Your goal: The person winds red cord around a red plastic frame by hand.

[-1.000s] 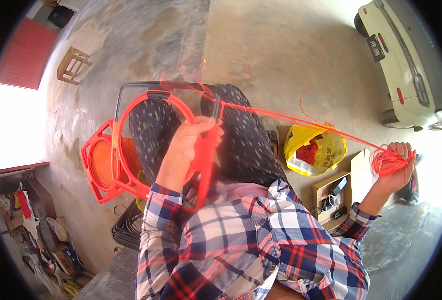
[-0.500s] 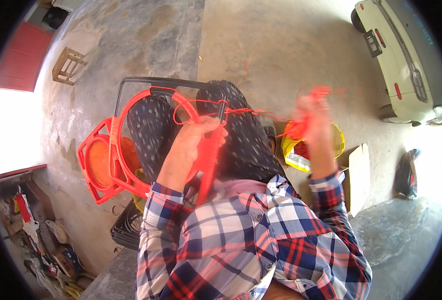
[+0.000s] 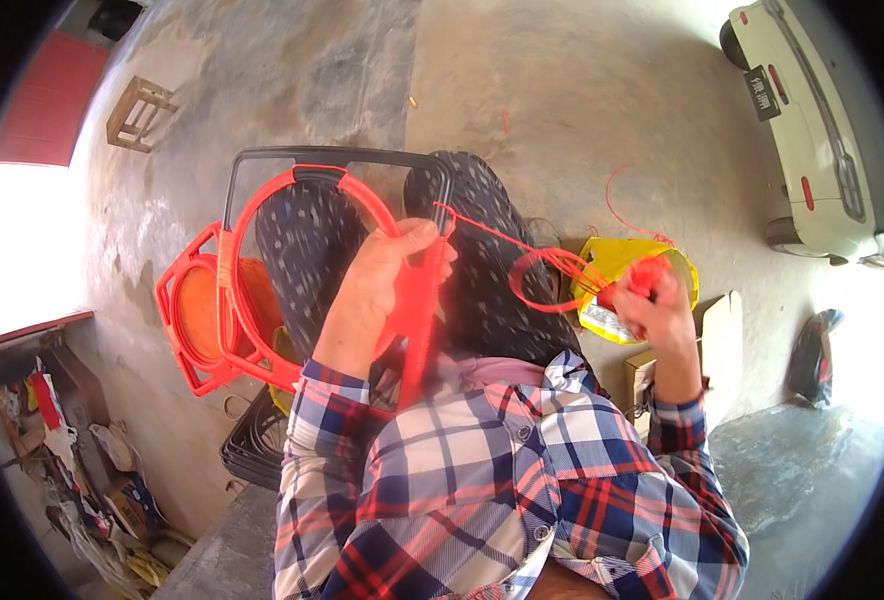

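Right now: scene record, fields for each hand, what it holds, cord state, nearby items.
left hand: gripping the rim of the orange hoop over the lap
right hand: raised, closed on a bundle of orange cord
cord state: one strand runs from hoop to right hand, forming a loose loop between them
hoop backing: dark wire frame behind it
nearby left: stack of orange frames
nearby right: yellow bag, cardboard box
background: pale vehicle on the concrete floor

The right hand (image 3: 652, 305) is blurred, perhaps clutching red cord (image 3: 547, 265).
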A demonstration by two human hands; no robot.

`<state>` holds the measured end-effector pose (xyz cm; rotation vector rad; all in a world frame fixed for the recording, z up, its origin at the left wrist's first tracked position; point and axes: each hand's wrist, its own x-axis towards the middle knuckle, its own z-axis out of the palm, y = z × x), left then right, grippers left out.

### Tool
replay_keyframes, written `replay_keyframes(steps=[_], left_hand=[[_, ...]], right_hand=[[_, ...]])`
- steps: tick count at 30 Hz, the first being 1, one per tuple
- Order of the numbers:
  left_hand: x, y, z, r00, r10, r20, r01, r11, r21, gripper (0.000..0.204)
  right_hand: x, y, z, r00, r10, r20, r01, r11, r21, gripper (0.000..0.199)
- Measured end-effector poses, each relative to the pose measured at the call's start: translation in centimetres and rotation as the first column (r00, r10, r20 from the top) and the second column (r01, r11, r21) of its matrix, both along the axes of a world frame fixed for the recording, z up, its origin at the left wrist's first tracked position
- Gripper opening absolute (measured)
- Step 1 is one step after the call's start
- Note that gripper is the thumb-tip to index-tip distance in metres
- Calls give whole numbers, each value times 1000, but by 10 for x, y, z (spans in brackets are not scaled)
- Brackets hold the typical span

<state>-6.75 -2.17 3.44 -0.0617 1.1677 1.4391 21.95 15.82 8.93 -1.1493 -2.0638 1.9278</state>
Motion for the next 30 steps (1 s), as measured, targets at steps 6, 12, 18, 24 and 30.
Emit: replay_keyframes(steps=[6,12,18,24,30], left_hand=[[-6,5,1,982,107,157,-113,993,26,23],[-10,1,-13,993,75,93,-79,996,38,12],[-19,-8,-11,997,9,74,-13,998,57,12],[-9,-10,1,987,78,140,-88,994,62,10],[13,-3,3,991,-52,120,38,992,118,14]], right_hand=[[18,-32,-4,850,436,-298,-425,899,103,10],[70,45,-71,875,-454,-168,404,877,-261,12],[30,70,-74,837,-532,-127,546,827,132,35],[-97,-8,-43,794,597,-118,-528,773,352,31],[-169,-24,-56,886,389,-252,-257,865,431,51]])
